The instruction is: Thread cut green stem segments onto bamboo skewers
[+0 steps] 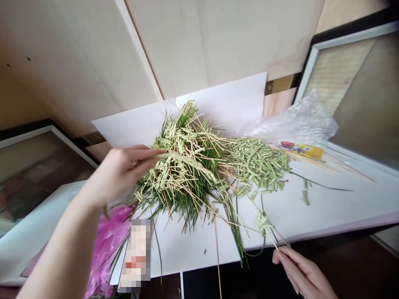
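My left hand [129, 164] reaches over the white table and pinches one end of a long green bean [190, 162], which stretches right across a large heap of grass blades, thin sticks and bean pieces [183, 182]. Near the front edge at the right, the fingers of my right hand [299, 268] are closed on thin wooden sticks [274, 239]. Cut bean pieces [261, 220] are bunched on the far part of those sticks. To the right of the heap lies a pile of short cut green beans [260, 162].
A clear plastic bag [299, 120] and a yellow packet [307, 150] with sticks lie at the back right. A pink bag [109, 245] and a blurred-out flat object [135, 253] are at the front left. Framed panels stand at both sides.
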The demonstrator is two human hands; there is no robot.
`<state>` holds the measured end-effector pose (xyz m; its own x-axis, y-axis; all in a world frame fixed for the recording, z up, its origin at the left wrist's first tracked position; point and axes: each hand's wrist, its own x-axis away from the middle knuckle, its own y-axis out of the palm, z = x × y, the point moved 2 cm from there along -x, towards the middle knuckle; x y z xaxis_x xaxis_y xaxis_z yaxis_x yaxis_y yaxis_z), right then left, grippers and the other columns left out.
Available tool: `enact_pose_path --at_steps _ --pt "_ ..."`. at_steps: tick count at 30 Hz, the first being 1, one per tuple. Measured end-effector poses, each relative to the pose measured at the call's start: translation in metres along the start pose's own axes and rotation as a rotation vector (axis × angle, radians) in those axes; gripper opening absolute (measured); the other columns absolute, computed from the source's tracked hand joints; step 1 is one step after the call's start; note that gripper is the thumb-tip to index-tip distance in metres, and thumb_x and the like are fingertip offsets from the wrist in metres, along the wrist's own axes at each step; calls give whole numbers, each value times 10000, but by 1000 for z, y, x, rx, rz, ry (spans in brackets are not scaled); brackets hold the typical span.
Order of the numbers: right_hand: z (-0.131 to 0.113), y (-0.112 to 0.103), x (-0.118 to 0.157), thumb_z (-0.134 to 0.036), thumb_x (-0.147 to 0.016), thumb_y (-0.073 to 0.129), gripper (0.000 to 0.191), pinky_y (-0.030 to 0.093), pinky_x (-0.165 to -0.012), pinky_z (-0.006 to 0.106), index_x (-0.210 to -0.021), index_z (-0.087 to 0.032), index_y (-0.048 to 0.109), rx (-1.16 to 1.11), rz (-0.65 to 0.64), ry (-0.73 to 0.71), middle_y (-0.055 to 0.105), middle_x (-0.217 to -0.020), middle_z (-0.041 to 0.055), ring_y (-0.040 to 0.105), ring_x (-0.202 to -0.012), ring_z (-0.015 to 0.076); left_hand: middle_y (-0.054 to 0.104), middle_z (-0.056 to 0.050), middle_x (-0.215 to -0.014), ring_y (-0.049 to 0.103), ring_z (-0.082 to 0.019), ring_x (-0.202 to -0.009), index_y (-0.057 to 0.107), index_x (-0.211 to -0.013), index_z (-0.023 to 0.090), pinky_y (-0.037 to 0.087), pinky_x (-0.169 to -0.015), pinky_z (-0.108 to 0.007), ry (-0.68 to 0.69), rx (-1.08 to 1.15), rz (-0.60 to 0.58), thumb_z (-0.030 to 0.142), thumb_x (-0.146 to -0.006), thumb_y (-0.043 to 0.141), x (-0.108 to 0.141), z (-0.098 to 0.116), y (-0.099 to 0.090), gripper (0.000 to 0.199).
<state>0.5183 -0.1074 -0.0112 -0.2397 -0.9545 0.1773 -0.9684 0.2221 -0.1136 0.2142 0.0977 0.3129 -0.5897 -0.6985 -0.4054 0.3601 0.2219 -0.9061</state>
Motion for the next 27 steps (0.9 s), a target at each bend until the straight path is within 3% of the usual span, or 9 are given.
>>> enact_pose_path --at_steps 3,6,9,12,15,20,24,27 --pt "-3 -7 1 -678 -896 557 507 366 -473 226 -830 -200 713 -11 104 -8 402 -539 -39 375 -497 129 750 -24 -1082 705 -220 -906 758 -1172 326 558 -826 -354 -22 155 -42 396 -953 544 13 15 52 315" --pt "-2 -12 3 -673 -833 629 483 401 -461 245 -856 -205 744 -34 210 -17 408 -504 -35 406 -473 145 742 -46 -1039 696 -213 -832 719 -1237 309 578 -751 -367 -64 344 -60 284 -985 506 34 24 126 331" --pt "1 -17 3 -663 -810 660 470 400 -462 252 -869 -204 744 -38 245 -15 378 -482 -47 395 -458 144 736 -78 -979 676 -239 -874 725 -1213 278 565 -769 -384 -67 346 -123 238 -988 514 61 25 191 312" --pt "4 -23 2 -668 -865 608 491 350 -465 239 -866 -189 713 19 196 15 365 -505 -54 370 -476 130 740 -91 -968 648 -273 -928 714 -1217 265 559 -797 -414 -64 295 -143 255 -986 536 85 19 227 292" --pt "5 -30 -2 -682 -901 552 529 320 -480 239 -869 -172 691 81 175 42 351 -520 -58 355 -495 126 741 -95 -1075 638 -296 -1000 693 -1242 271 555 -853 -452 -144 267 -59 277 -961 583 103 6 232 302" --pt "4 -41 -16 -672 -888 568 528 353 -517 268 -971 -169 709 148 244 32 397 -530 -52 406 -515 149 750 -70 -1108 664 -304 -1014 699 -1209 326 549 -886 -468 -293 255 3 338 -941 589 133 -20 213 291" --pt "7 -53 -33 -665 -875 576 543 378 -534 277 -1062 -175 716 240 267 11 456 -550 -36 473 -543 171 756 -65 -1017 687 -297 -924 715 -1137 355 570 -740 -420 -441 265 -11 426 -936 552 164 -34 194 268" --pt "6 -63 -43 -679 -873 543 579 360 -519 283 -1110 -180 716 322 314 5 457 -555 -35 469 -541 174 740 -59 -895 681 -265 -739 736 -1005 321 547 -652 -397 -536 248 -102 489 -913 564 183 -32 186 258"
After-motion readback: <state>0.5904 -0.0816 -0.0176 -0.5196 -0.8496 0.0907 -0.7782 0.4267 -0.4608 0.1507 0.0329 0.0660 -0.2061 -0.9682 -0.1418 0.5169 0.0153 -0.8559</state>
